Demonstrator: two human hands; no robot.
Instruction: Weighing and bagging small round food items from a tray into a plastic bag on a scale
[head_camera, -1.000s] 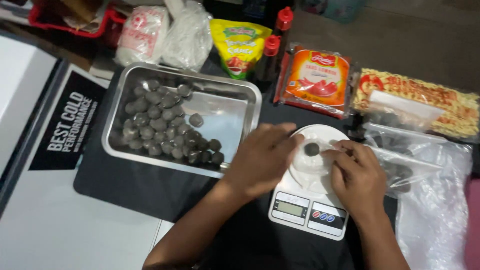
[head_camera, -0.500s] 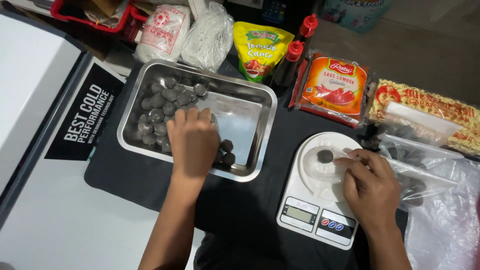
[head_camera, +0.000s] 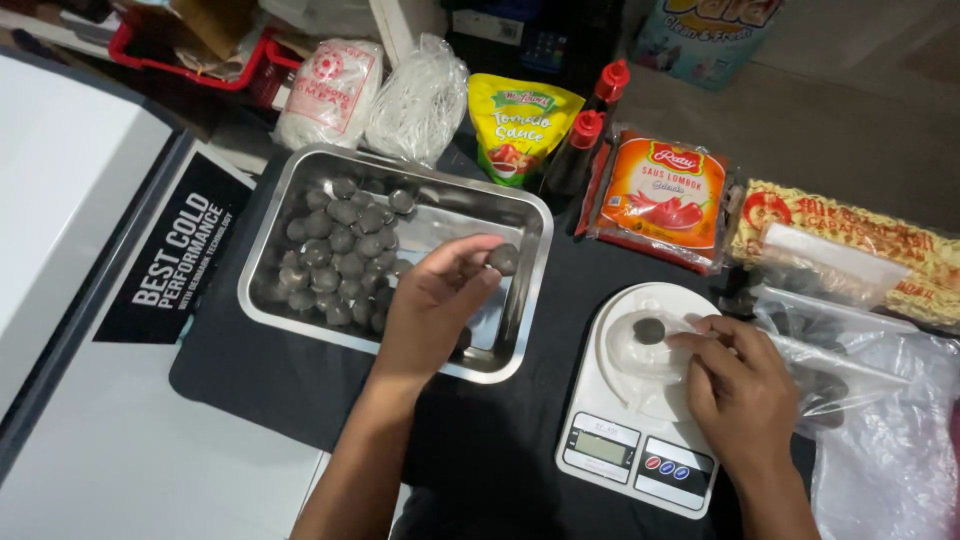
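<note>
Nearest the person, a white kitchen scale (head_camera: 640, 440) stands on the black mat (head_camera: 270, 370), close to its near edge and toward the right. On the scale's round platform lies a clear bag (head_camera: 640, 365), and on that bag sits one dark grey ball (head_camera: 649, 330), round and matt. The right hand (head_camera: 735, 385) rests on the platform's right edge, fingers (head_camera: 700, 345) loosely curled and close together, their tips touching the bag just beside the ball; whether they pinch the plastic cannot be told.

Further in, the left hand (head_camera: 435, 300) hovers over the steel tray (head_camera: 525, 290), near its right end. Thumb and forefinger are closed on a second grey ball (head_camera: 503, 259), same size and colour as the first (the remaining fingers are curled beneath the palm). The tray's left half is packed with like balls (head_camera: 340, 250); its right half shows mostly bare metal.

At the mat's right edge lie more clear bags (head_camera: 880, 400). Along the far edge, left to right: a white packet (head_camera: 330, 95), a bag of pale noodles (head_camera: 415, 95), a yellow sauce pouch (head_camera: 520, 125), two red-capped bottles (head_camera: 585, 145), an orange sauce packet (head_camera: 660, 195) and a noodle pack (head_camera: 850, 250).
</note>
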